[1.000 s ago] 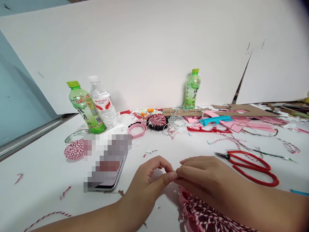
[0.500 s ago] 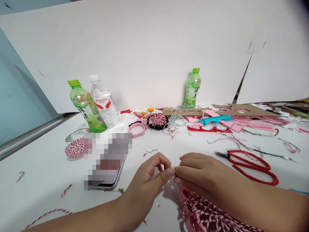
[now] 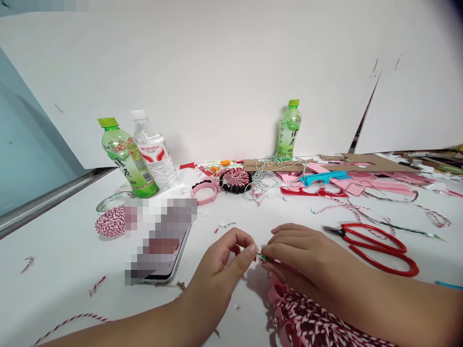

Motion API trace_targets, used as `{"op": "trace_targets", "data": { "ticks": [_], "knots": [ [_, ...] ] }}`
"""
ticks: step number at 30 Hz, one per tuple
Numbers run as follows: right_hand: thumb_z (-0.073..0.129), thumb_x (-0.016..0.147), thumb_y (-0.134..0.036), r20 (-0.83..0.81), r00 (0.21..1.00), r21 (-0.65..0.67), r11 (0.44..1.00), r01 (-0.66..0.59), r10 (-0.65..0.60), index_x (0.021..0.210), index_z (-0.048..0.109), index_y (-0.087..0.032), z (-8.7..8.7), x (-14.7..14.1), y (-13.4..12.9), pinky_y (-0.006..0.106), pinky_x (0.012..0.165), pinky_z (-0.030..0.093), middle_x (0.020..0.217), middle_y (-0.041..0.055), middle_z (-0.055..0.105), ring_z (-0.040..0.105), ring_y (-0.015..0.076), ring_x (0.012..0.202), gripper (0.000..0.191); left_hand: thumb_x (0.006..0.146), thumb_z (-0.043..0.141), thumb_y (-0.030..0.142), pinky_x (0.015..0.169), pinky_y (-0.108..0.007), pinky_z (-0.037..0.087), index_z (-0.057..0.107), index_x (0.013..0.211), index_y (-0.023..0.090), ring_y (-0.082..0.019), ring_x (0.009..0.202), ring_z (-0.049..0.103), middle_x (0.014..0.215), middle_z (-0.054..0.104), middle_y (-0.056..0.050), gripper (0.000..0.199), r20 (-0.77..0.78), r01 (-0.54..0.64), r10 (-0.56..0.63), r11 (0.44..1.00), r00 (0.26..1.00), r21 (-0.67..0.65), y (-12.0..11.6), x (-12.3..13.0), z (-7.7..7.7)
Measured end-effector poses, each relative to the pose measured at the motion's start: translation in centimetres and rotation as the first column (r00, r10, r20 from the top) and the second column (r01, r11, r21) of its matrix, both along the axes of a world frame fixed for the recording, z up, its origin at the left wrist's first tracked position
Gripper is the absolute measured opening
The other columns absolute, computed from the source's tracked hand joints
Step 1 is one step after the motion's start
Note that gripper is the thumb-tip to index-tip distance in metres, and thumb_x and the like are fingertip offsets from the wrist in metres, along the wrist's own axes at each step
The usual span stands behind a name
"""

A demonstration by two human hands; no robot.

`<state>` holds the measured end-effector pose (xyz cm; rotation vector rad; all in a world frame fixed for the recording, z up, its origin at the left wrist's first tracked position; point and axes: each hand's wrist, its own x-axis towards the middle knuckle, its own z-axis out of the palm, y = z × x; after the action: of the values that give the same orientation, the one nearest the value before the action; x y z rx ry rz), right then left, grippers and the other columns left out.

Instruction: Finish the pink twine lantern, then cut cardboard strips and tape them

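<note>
Where the hands meet over a white worktable [image 3: 65, 250], a short green-and-white twine end [image 3: 263, 257] sits clamped in the fingers of the right hand [image 3: 304, 260]. Whether the left hand [image 3: 217, 270], its thumb and fingertips curled just beside the strand, also grips it cannot be told. Nearby: pink-and-red twine-wrapped loops [image 3: 300, 313] below the right hand, red-handled scissors [image 3: 376, 250] to its right, a phone [image 3: 172, 270] partly pixelated, a red-and-white twine spool [image 3: 110, 221] and, farther off, a green tea bottle [image 3: 128, 159] beside a water bottle [image 3: 152, 154].
</note>
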<state>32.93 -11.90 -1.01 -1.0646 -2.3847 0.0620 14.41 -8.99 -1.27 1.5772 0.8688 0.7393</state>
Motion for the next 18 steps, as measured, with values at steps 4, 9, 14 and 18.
{"op": "trace_targets", "data": {
  "ticks": [4, 9, 14, 18],
  "knots": [
    [0.034, 0.098, -0.02, -0.005, 1.0, 0.027, 1.0, -0.009, 0.009, 0.075, 0.06, -0.016, -0.13, 0.15, 0.09, 0.033, 0.062, 0.043, 0.064, 0.0057, 0.062, 0.052, 0.0193, 0.064, 0.035, 0.089, 0.051, 0.019, 0.083, -0.028, 0.037, 0.056, 0.09, 0.028, -0.015, 0.09, 0.051, 0.088, 0.056, 0.005, 0.01, -0.086, -0.008, 0.033, 0.959, 0.996, 0.283, 0.03, -0.35, -0.08],
    [0.038, 0.096, -0.02, -0.023, 1.0, -0.008, 1.0, -0.013, 0.013, 0.075, 0.06, -0.015, -0.27, 0.17, -0.05, 0.033, 0.062, 0.043, 0.065, 0.0058, 0.062, 0.054, 0.0197, 0.066, 0.031, 0.085, 0.056, 0.008, 0.083, -0.028, 0.039, 0.055, 0.094, 0.025, -0.015, 0.092, 0.053, 0.095, 0.059, 0.003, 0.019, -0.171, 0.056, 0.095, 0.703, 0.981, 0.709, 0.34, -0.57, -0.19],
    [0.04, 0.096, -0.02, -0.034, 0.999, -0.019, 1.0, 0.001, -0.002, 0.074, 0.06, -0.015, -0.22, 0.16, -0.06, 0.031, 0.061, 0.042, 0.065, 0.0053, 0.061, 0.053, 0.0186, 0.065, 0.03, 0.086, 0.056, 0.003, 0.084, -0.034, 0.038, 0.059, 0.091, 0.017, -0.018, 0.09, 0.054, 0.09, 0.063, -0.002, 0.016, -0.172, 0.108, 0.119, 0.415, 0.978, 0.903, 0.33, -0.51, 0.27],
    [0.04, 0.096, -0.02, -0.051, 0.999, 0.002, 1.0, 0.009, -0.009, 0.071, 0.059, -0.015, -0.16, 0.23, 0.01, 0.029, 0.057, 0.041, 0.063, 0.0047, 0.059, 0.051, 0.0173, 0.062, 0.032, 0.083, 0.057, 0.001, 0.083, -0.036, 0.04, 0.061, 0.093, 0.015, -0.019, 0.089, 0.054, 0.088, 0.065, -0.003, 0.018, -0.189, 0.133, 0.127, 0.356, 0.974, 0.925, 0.28, -0.33, 0.62]
  ]
}}
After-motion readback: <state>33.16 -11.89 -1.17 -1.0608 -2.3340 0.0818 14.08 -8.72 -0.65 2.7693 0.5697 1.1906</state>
